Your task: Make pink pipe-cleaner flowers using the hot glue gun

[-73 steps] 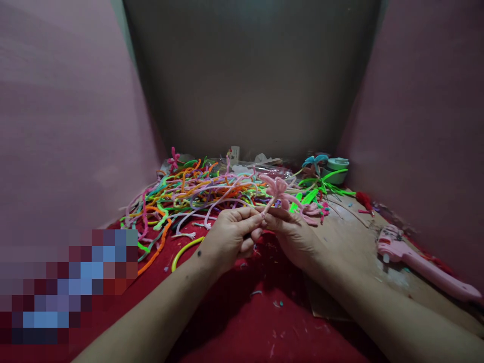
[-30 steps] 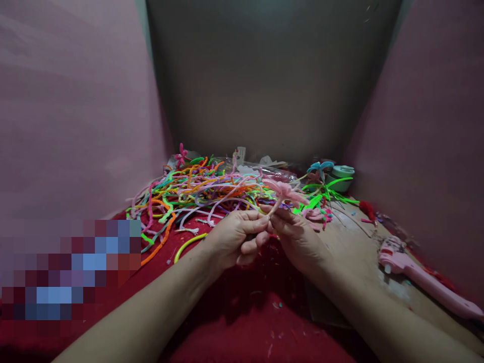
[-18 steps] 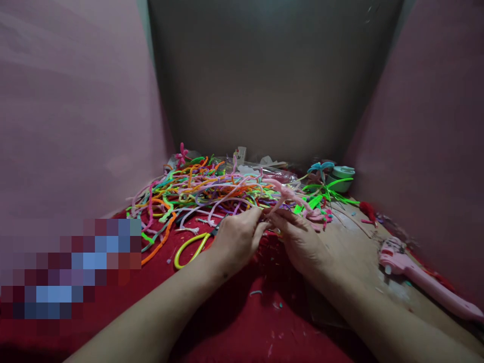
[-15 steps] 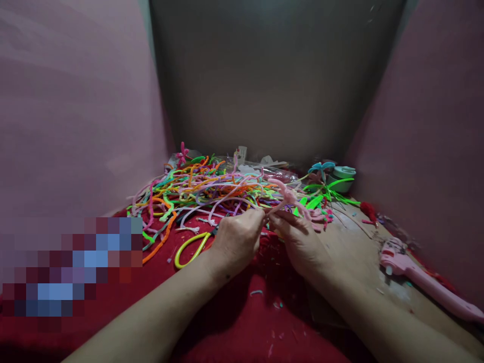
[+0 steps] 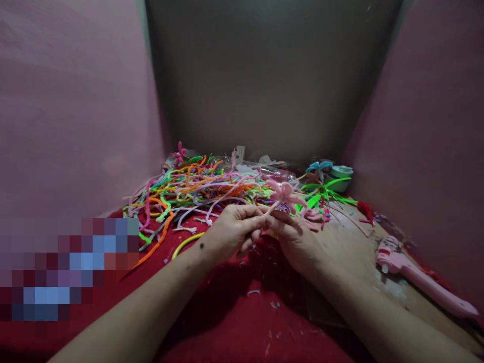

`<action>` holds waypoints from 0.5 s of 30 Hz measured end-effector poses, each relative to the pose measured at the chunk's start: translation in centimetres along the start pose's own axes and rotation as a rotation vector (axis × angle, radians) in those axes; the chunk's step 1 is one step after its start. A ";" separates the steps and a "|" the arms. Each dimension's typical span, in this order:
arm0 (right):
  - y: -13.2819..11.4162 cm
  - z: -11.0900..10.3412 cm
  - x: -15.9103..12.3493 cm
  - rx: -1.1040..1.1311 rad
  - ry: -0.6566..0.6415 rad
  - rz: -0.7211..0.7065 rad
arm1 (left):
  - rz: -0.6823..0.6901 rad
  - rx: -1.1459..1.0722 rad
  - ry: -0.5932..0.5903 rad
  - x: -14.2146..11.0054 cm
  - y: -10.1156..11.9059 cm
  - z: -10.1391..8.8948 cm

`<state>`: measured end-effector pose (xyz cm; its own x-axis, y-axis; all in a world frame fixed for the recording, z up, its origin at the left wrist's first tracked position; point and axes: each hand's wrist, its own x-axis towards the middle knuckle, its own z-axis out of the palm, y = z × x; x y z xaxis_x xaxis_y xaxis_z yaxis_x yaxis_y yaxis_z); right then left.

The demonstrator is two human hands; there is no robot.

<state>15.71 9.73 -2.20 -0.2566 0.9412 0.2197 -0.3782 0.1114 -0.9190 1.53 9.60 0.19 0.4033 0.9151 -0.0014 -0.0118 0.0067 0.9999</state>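
A pink pipe-cleaner flower (image 5: pixel 284 193) with several looped petals tilts up and to the right, its stem running down between my fingertips. My left hand (image 5: pixel 234 231) pinches the lower stem between thumb and forefinger, its other fingers curled. Right beside it, my right hand (image 5: pixel 294 232) is closed on the same stem just under the petals. The stem's lower end is hidden by my fingers. Under my left forearm shows part of a yellow scissors handle (image 5: pixel 186 244); the rest is covered.
A tangled heap of coloured pipe cleaners (image 5: pixel 204 189) lies behind my hands on red cloth (image 5: pixel 227 312). At right, a pink glue gun (image 5: pixel 419 277) rests on a brown board (image 5: pixel 350 252). Behind it stand a blue flower (image 5: pixel 319 169) and a mint-green container (image 5: pixel 340 179).
My left wrist has rolled back and forth around the stem, covering and uncovering the scissors handle. The flower head has turned so its petals face differently. Both hands keep hold.
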 end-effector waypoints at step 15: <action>1.1 -0.3 0.6 0.091 0.092 -0.091 | 0.365 0.736 0.233 0.3 -1.0 0.0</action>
<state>15.39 10.55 -3.16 -0.1370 0.9543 0.2657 -0.4761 0.1718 -0.8624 1.67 9.84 -0.78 0.2906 0.8690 0.4005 0.5258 -0.4947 0.6919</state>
